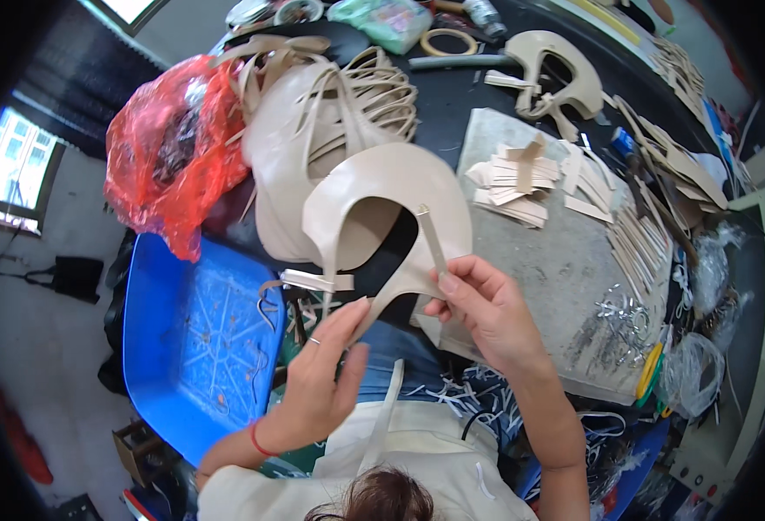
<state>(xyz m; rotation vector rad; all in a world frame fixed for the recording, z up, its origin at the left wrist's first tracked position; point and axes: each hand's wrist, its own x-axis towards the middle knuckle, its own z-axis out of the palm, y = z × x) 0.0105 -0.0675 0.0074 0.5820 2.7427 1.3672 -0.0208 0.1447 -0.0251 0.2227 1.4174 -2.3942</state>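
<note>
A beige, curved piece that looks like a leather shoe upper [439, 178] lies between my hands, its broad loop reaching away over the table edge. My left hand [326, 378] pinches its narrow near end, fingers together. With thumb and fingers closed, my right hand [486, 308] grips a thin beige strap [432, 239] against the upper's right side. What the right fingertips cover is hidden. Another short strap, folded pale and beige [317, 280], sticks out at the upper's left end. Just beyond lies a pile of similar beige uppers [287, 130].
On the right, a grey board [521, 278] carries cut strips [513, 182], metal buckles [630, 317] and yellow-handled scissors [650, 372]. A blue basin [161, 330] stands left, below a red plastic bag [161, 156]. Another upper [565, 65] and a tape roll [449, 42] lie at the back.
</note>
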